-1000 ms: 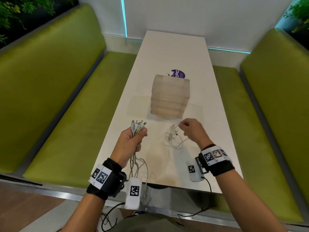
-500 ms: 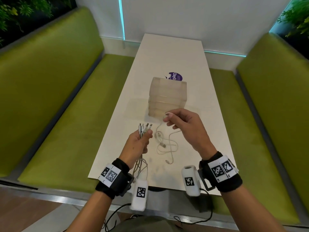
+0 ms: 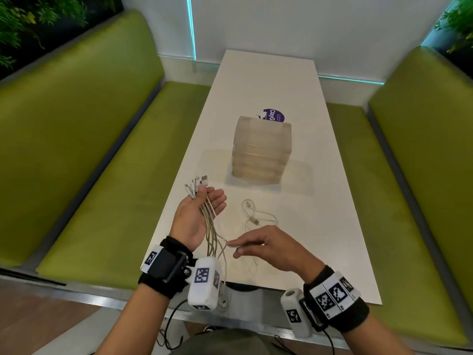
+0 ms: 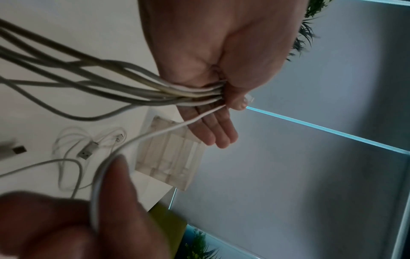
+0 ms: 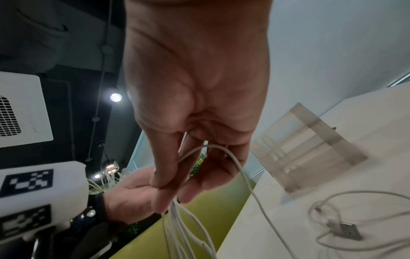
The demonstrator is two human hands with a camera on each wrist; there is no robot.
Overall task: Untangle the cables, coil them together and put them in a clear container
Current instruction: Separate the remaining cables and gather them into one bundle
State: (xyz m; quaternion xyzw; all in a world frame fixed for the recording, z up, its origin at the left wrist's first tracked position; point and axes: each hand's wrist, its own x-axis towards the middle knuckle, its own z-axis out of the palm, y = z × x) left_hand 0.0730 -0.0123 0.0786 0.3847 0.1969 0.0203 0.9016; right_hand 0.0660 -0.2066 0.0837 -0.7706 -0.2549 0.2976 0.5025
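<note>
Cables (image 3: 210,221) run as a bundle across the palm of the left hand (image 3: 198,217), whose thumb pins them against the fingers (image 4: 218,133) while those fingers stay nearly straight; the plug ends (image 3: 195,184) fan out beyond the hand toward the far end of the table (image 3: 332,226), and the rest of the bundle hangs down past the near table edge. Lower and to the right, the right hand (image 3: 268,248) pinches one thin white strand (image 5: 221,154) between thumb and forefinger, its other fingers loosely curled (the left wrist view is blurred here, but the right wrist view shows the pinch plainly). That strand leads up into the left hand's grip. A separate loose cable (image 3: 256,216) lies in slack loops on the table between the two hands and the clear container (image 3: 261,152), its USB plug (image 5: 342,229) flat on the surface. The clear container stands upright near the middle of the table, apart from both hands, with a purple sticker (image 3: 273,115) just behind it. Green benches (image 3: 89,149) flank the table on either side.
</note>
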